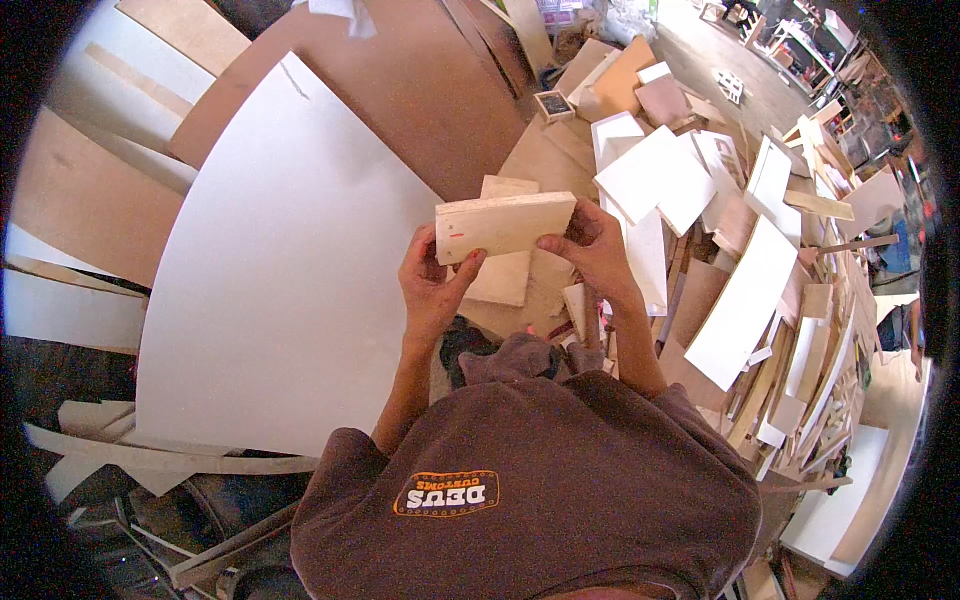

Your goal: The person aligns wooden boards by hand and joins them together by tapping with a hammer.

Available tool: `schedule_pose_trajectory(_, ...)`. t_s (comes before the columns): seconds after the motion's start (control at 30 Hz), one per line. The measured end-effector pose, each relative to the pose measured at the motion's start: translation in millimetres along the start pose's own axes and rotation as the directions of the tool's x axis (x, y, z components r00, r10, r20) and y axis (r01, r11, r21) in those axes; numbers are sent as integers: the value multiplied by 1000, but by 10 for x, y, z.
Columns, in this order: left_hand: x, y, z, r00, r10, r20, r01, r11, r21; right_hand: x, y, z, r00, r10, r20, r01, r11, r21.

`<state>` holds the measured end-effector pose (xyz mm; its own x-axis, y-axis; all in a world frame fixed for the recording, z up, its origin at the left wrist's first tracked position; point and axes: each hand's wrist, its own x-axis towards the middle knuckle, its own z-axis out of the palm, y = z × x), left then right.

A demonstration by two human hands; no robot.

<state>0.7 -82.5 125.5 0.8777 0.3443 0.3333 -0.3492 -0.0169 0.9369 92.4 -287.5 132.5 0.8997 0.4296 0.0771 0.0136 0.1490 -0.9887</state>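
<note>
In the head view, a pale wooden block (505,228) is held between the two hands, which are kept apart by its length. Its left end is gripped by the left hand (432,280), with the thumb pressed on the near face; its right end is gripped the same way by the right hand (600,258). A small red mark (456,235) is shown on that face, near the left thumb. Just below the hands, another pale board (505,278) is partly covered by the block; whether the two are touching cannot be told. The space left of the hands is taken up by a large white panel (280,270), and a wide brown sheet (425,85) is seen beyond them. To the right of the hands, wood offcuts (660,180) are heaped loosely. A dark shirt (540,520) with printed lettering is seen nearer than the hands.
</note>
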Motion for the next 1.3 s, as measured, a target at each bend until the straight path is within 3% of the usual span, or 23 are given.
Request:
schedule_pose_trajectory(0.5, -151, 2, -215, 995, -80, -63, 76, 996, -53, -53, 137, 214, 998, -63, 15, 64, 994, -84)
schedule_pose_trajectory(0.57, -139, -38, -283, 990, -142, -4, 142, 981, 130, -26, 265, 202, 997, -78, 17, 80, 992, -103)
schedule_pose_trajectory(0.63, -116, -304, -393, 970, -235, 68, 227, 967, 113, 15, 531, 143, 999, -31, -44, 14, 939, -345)
schedule_pose_trajectory(0.7, -153, -746, -478, 938, -319, 140, 306, 946, 102, 9, 1033, 78, 992, -63, -107, 10, 901, -435)
schedule_pose_trajectory(0.73, -205, -1041, -520, 889, -432, 150, 429, 902, 54, 0, 1300, 58, 981, -103, -162, 4, 854, -521)
schedule_pose_trajectory(0.77, -274, -1311, -559, 827, -537, 166, 544, 839, 8, -38, 1561, 57, 982, -100, -163, 1, 854, -520)
schedule_pose_trajectory(0.87, -496, -1942, -599, 771, -625, 120, 616, 780, 111, -276, 1910, 110, 984, -26, -175, -84, 801, -592)
schedule_pose_trajectory(0.9, -571, -2102, -612, 770, -626, 119, 616, 779, 112, -350, 1869, 156, 986, 47, -157, -138, 761, -634)
schedule_pose_trajectory(0.97, -724, -2302, -617, 822, -568, -40, 561, 797, 222, -439, 1865, 211, 981, 126, -150, -195, 712, -674)
schedule_pose_trajectory(1.07, -705, -2013, -554, 764, -645, -2, 601, 711, 365, -496, 2053, 221, 982, 145, -123, -190, 706, -682)
schedule_pose_trajectory(1.13, -818, -2485, -658, 750, -661, -13, 632, 711, 307, -483, 2242, 176, 999, 18, -36, -39, 637, -770)
schedule_pose_trajectory(1.23, -892, -2612, -683, 761, -648, -33, 634, 732, 249, -459, 2423, 136, 995, 100, -15, -78, 664, -744)
schedule_pose_trajectory(1.3, -885, -2526, -667, 782, -621, -44, 611, 751, 251, -470, 2574, 104, 998, 56, 3, -34, 649, -760)
